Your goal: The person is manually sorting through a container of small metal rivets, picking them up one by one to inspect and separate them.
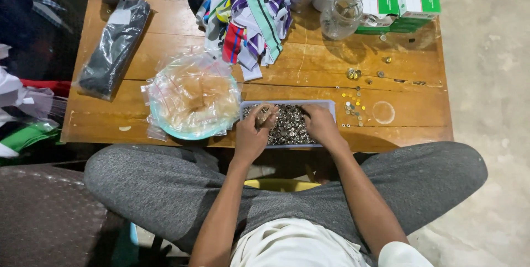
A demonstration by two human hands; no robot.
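Black packet (114, 46): far left on the wooden table (309, 68).
Plate of small bags (193, 98): just beside the tray.
Left hand (253, 134): curled around metal buttons (288, 126).
Tray (287, 103): at the near edge.
Right hand (320, 125): flat, fingers in the buttons.
Loose buttons (353, 104): right of the tray.

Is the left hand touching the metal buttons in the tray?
Touching. The head view shows the left hand with its fingers curled around a clump of metal buttons lifted from the pile in the shallow tray.
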